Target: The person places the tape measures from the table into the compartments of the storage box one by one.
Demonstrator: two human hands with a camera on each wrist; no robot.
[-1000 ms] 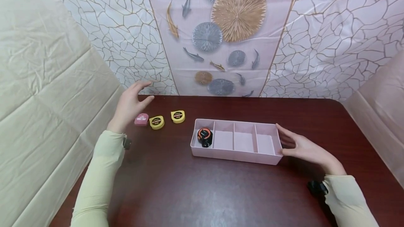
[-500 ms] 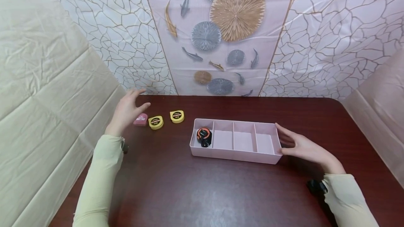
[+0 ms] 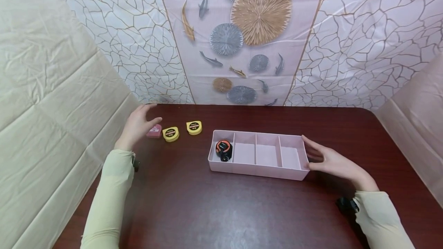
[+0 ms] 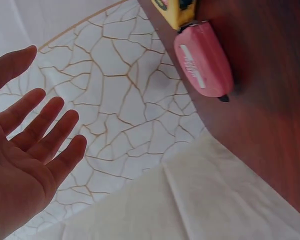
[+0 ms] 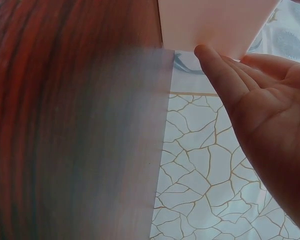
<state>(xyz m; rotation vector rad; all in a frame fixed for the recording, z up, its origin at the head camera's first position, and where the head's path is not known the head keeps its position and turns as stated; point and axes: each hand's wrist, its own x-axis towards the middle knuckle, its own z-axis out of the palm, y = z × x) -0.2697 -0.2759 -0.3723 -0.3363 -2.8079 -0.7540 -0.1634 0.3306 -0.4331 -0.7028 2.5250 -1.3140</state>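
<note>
Lightly creased cloth (image 3: 145,30) hangs beyond the pink tray (image 3: 257,171), printed with gold crackle veins, ribbed discs (image 3: 262,13) and slim fish (image 3: 188,28). Plain cream sheeting (image 3: 52,99), marked by straight folds, slopes up to the tray's left. Under the tray spreads a glossy red-brown bench (image 3: 221,210) with streaky wood grain. The tray itself is a long, smooth, shallow box with thin upright dividers making four compartments. Its leftmost compartment holds a round black tape measure (image 3: 224,149) with an orange ring.

Left of the tray lie two rounded yellow cases with dark circular labels: the nearer yellow tape (image 3: 194,127) and the farther yellow tape (image 3: 171,135). Past both sits a pink tape (image 3: 154,131), rounded, with a pale label. The left hand (image 3: 137,124) hovers near it, well left of the tray, its grip apart, thumb and fingers spread. At the tray's right end, the right hand (image 3: 333,161) has its grip clamped on the end wall, thumb at the near corner, fingers at the far one.
</note>
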